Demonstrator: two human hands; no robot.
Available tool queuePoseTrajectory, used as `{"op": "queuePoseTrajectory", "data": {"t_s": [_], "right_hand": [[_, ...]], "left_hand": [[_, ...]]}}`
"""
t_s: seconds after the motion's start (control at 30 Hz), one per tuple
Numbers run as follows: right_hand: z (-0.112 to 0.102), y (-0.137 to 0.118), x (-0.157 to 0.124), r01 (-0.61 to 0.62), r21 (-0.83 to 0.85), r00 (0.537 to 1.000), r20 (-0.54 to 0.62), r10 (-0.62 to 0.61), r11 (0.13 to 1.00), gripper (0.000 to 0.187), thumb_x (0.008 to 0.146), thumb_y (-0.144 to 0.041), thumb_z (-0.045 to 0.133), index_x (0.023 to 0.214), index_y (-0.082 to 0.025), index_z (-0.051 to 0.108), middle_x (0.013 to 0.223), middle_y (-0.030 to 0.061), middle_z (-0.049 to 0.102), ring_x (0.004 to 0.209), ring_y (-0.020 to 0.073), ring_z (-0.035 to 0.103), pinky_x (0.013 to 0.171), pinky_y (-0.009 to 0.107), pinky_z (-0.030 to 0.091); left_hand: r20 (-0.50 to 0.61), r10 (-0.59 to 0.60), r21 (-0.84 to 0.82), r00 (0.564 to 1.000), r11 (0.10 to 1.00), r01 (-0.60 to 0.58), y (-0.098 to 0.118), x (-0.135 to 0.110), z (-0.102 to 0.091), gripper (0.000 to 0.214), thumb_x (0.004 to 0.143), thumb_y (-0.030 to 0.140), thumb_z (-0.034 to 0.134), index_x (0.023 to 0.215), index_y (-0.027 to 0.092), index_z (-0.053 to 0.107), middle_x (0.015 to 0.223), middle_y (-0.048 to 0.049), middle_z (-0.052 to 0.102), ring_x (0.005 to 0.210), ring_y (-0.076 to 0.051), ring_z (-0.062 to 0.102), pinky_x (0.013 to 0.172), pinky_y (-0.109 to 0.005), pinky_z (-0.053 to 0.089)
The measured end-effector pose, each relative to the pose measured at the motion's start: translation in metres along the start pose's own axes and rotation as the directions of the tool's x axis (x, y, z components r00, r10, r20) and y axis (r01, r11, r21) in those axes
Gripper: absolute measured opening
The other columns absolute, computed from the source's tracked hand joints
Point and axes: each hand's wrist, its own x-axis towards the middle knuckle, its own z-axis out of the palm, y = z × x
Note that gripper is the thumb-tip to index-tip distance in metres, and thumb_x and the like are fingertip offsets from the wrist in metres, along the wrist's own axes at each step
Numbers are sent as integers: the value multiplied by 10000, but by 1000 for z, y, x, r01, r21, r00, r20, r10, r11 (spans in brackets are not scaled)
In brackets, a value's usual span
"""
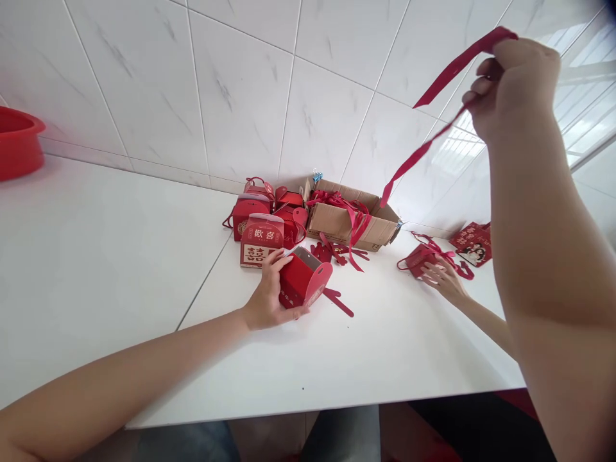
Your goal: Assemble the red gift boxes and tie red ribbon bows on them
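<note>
My left hand [269, 295] is wrapped round a small red gift box [298, 279], which is tilted on the white table with its top unclosed. High at the right, my right hand [510, 83] is closed on a red ribbon [409, 160]. One end of the ribbon hangs down toward the cardboard box, and another part sticks out to the left above the fist. Right behind the held box stands a red-and-cream gift box [262, 240] with gold characters. Red paper strips [339, 301] lie beside the held box.
An open cardboard box [337, 224] with red ribbons [359, 221] stands against the tiled wall. More red boxes [250, 208] cluster left of it. A red basin [19, 144] sits far left. At the right, another person's hand [445, 279] touches a ribboned red box [418, 258].
</note>
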Motion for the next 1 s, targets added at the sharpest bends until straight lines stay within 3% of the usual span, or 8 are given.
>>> {"op": "queuePoseTrajectory", "data": {"t_s": [0.13, 0.2, 0.27, 0.33, 0.43, 0.6, 0.73, 1.0], "right_hand": [[12, -24, -95, -155, 134, 977, -127, 172, 979, 379, 901, -435, 443, 732, -175, 662, 462, -68, 311, 372, 40, 249, 417, 258, 173], [35, -11, -149, -282, -123, 946, 131, 297, 951, 439, 905, -503, 400, 720, -184, 638, 467, -60, 327, 403, 61, 278, 421, 241, 217], [61, 16, -200, -353, -251, 847, 323, 421, 901, 346, 822, -447, 576, 603, -181, 609, 463, -46, 371, 418, 72, 338, 428, 238, 257], [86, 47, -244, -375, -436, 666, 487, 565, 818, 309, 760, -352, 655, 513, -187, 571, 472, -15, 477, 450, 108, 455, 444, 245, 313], [109, 81, -288, -348, -552, 578, 510, 637, 758, 222, 719, -251, 667, 524, -196, 577, 558, 30, 581, 544, 173, 552, 474, 268, 347], [112, 95, -313, -317, -589, 574, 505, 645, 743, 92, 786, -281, 592, 772, -223, 662, 823, 66, 690, 767, 226, 628, 568, 288, 411], [112, 92, -316, -303, -562, 609, 507, 610, 770, 212, 809, -333, 595, 986, -240, 664, 985, 70, 683, 888, 227, 629, 644, 291, 445], [115, 92, -321, -376, -435, 650, 506, 567, 818, 103, 780, -185, 560, 688, -209, 599, 839, 61, 661, 792, 212, 611, 695, 317, 452]], "left_hand": [[-73, -12, 9, 997, 1000, 12, 0, 2, -1, 925, 683, 387, 774, 1414, 270, 219, 1333, -147, 260, 1301, -368, 284, 1026, -600, 379], [-48, 20, -47, 999, 999, -22, -1, 3, -4, 828, 733, 325, 699, 1410, 265, 226, 1312, -140, 299, 1242, -335, 346, 1002, -573, 407], [-1, 61, -122, 998, 991, -61, -2, 4, -8, 801, 743, 308, 651, 1415, 256, 218, 1315, -143, 312, 1220, -324, 363, 993, -564, 414], [17, 85, -155, 996, 984, -82, -3, 4, -11, 812, 734, 308, 643, 1418, 246, 210, 1322, -151, 304, 1244, -333, 337, 1007, -572, 396], [19, 87, -114, 996, 990, -84, -2, 1, -13, 805, 710, 304, 660, 1392, 244, 236, 1334, -157, 282, 1314, -364, 251, 1032, -609, 351], [131, 44, -93, 990, 995, -32, 0, -2, -16, 621, 731, 332, 599, 1292, 251, 345, 1338, -144, 267, 1354, -391, 211, 1003, -628, 377], [194, 89, -120, 977, 991, -66, 1, 1, -19, 576, 741, 333, 568, 1275, 247, 373, 1350, -143, 268, 1370, -399, 193, 1031, -635, 350], [156, 333, -105, 930, 942, -319, 13, -2, -19, 845, 597, 302, 630, 1363, 319, 274, 1291, -125, 299, 1260, -381, 351, 935, -587, 469]]}}
